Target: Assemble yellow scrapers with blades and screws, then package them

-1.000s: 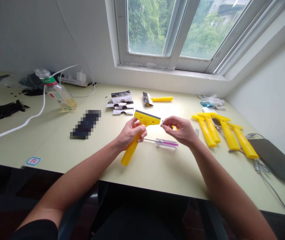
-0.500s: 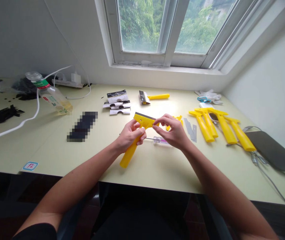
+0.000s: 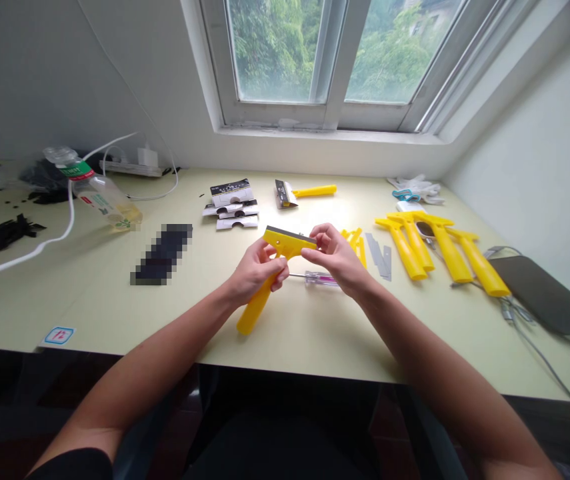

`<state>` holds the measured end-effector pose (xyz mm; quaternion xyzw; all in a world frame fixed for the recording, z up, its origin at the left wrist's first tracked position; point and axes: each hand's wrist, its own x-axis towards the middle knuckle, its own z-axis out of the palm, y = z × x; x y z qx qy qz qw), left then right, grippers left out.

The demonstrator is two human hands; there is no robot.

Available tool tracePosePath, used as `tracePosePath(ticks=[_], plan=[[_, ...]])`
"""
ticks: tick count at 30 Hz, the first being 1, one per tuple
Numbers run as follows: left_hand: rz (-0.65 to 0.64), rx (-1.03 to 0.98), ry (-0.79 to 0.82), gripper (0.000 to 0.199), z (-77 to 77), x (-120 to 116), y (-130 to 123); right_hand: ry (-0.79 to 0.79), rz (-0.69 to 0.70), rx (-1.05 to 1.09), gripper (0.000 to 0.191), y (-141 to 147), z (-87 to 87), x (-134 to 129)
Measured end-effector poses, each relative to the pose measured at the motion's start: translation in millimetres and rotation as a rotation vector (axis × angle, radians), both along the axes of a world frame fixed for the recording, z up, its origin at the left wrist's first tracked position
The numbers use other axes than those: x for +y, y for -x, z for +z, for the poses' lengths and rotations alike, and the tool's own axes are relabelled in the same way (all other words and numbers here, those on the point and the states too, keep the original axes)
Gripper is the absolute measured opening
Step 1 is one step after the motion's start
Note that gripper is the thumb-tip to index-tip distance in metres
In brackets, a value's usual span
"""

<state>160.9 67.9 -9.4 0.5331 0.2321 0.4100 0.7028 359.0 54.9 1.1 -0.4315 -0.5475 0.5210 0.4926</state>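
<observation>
My left hand (image 3: pixel 259 272) is wrapped round the neck of a yellow scraper (image 3: pixel 252 313), whose handle slants down toward the table's front edge. A dark metal blade lies along the top of its wide head. My right hand (image 3: pixel 337 257) pinches the right end of that head between thumb and fingers. Whether a small part sits under those fingertips I cannot tell. Behind and below the hands lies a screwdriver (image 3: pixel 321 279) with a clear purple handle. Small yellow plastic pieces (image 3: pixel 361 247) and loose flat blades (image 3: pixel 379 257) rest just right of my right hand.
Several yellow scraper handles (image 3: pixel 452 257) lie at the right beside a dark flat device (image 3: pixel 547 293) and cables. Printed card sleeves (image 3: pixel 232 200) and a carded scraper (image 3: pixel 315 191) are at the back. On the left are a tilted bottle (image 3: pixel 97 190) and a pixelated dark object (image 3: pixel 162 255).
My right hand's fingers have shifted from the front face of the scraper head to around its right end. My left hand keeps its hold. The view has moved slightly.
</observation>
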Motion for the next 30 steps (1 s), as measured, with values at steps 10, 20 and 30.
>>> tracePosePath(ticks=[10,20,30], plan=[[0.016,0.007,0.016,0.028,2.5,-2,-2,0.169,0.086,0.256,0.030,6,-7.3,-1],[0.076,0.038,0.050,0.034,7.8,-8,-5,0.057,0.051,0.061,0.032,5,-7.5,-2],[0.100,0.013,0.037,0.029,7.2,-1,0,-0.118,0.007,-0.316,0.038,-2,2.8,-8]])
